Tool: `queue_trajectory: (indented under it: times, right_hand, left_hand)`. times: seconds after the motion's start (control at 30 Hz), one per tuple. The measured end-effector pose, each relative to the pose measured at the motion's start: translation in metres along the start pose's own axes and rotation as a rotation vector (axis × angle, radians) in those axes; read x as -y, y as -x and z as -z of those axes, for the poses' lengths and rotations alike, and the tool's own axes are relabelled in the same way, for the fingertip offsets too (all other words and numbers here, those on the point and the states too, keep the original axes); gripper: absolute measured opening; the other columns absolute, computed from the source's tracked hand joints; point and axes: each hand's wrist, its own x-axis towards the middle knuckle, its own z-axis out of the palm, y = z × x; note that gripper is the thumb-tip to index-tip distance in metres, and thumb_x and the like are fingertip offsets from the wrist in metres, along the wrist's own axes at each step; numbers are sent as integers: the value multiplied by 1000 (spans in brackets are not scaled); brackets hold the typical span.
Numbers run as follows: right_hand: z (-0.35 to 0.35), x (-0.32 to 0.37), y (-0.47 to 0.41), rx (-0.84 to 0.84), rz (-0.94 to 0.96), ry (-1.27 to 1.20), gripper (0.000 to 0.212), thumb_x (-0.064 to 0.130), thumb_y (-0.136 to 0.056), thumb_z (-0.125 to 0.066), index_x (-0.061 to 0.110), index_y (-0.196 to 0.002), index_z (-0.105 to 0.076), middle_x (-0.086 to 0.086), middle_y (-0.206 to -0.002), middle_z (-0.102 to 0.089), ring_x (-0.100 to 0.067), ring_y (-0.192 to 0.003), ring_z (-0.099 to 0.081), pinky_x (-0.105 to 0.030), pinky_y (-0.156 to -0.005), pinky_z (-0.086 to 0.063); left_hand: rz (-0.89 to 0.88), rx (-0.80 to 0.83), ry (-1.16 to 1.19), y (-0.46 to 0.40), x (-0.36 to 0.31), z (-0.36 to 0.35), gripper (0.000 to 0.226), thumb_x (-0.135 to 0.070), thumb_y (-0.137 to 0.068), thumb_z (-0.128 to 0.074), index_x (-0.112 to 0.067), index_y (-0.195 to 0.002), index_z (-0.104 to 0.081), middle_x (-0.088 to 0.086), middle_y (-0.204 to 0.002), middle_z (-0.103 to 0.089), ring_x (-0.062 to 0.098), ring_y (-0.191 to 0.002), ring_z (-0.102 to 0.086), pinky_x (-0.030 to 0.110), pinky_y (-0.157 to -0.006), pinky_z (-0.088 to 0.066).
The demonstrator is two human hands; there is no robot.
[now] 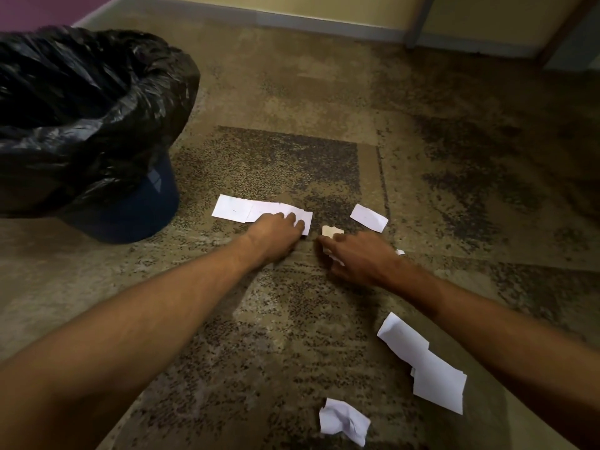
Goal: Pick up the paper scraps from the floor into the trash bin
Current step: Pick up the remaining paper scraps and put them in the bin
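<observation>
Paper scraps lay scattered on the speckled carpet: a long strip under my left hand, a small piece beyond my right hand, a crumpled bit between the hands, a folded sheet and a crumpled scrap close to me. The left hand pressed flat and spread on the strip, gripping nothing yet. The right hand was curled around some white bits; how firmly, I could not tell. The trash bin with its black bag stood to the left. I judged that flat paper could slide on the carpet instead of lifting, and loosely held bits could drop on the way to the bin.
</observation>
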Motion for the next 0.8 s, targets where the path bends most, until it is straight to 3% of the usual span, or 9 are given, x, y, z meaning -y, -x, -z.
queue_trajectory:
  times: [0.1, 0.23, 0.33, 0.53, 0.67, 0.8]
  right_hand:
    - [2, 2, 0, -70, -54, 42, 34, 24, -99, -42, 16, -132, -41, -11, -109, -69, -35, -92, -67, -37, -62, -41]
    - [5, -4, 3, -131, -119, 11, 33, 15, -97, -43, 16, -131, -43, -11, -102, -70, -35, -89, -68, -36, -60, -41]
    - [9, -8, 5, -201, -158, -79, 37, 17, -97, -47, 21, -133, -43, -11, -105, -70, -35, -92, -67, -38, -68, -49]
    - [27, -4, 6, -461, -263, -437, 32, 22, -95, -55, 21, -126, -56, -8, -106, -73, -28, -88, -67, -32, -71, -48]
    - [42, 1, 3, -583, -322, -609, 28, 26, -91, -59, 23, -118, -62, -5, -105, -73, -26, -90, -66, -41, -75, -55]
    - [67, 7, 0, -640, -321, -737, 26, 27, -87, -63, 18, -111, -66, -1, -101, -72, -22, -88, -65, -40, -74, -53]
  left_hand:
    - [4, -36, -34, 4, -4, 4, 34, -8, -97, -39, -4, -131, -43, 15, -123, -58, 34, -107, -62, 42, -76, -49]
    - [97, -134, 35, 15, 2, 15, 29, -6, -96, -39, -3, -122, -49, 14, -115, -64, 38, -100, -64, 45, -74, -49]
    - [155, -199, 137, 25, 9, 26, 24, -10, -96, -42, -7, -118, -50, 12, -112, -64, 35, -97, -65, 42, -74, -48]
    - [192, -360, 318, 48, 25, 39, 25, -15, -96, -51, -7, -120, -54, 9, -107, -66, 25, -91, -65, 38, -84, -51]
    - [311, -487, 427, 60, 41, 51, 16, -9, -93, -49, -8, -106, -58, 11, -99, -68, 30, -85, -64, 35, -66, -40]
    - [366, -616, 476, 79, 54, 68, 23, -12, -93, -48, -6, -112, -59, 14, -98, -69, 33, -85, -64, 39, -66, -45]
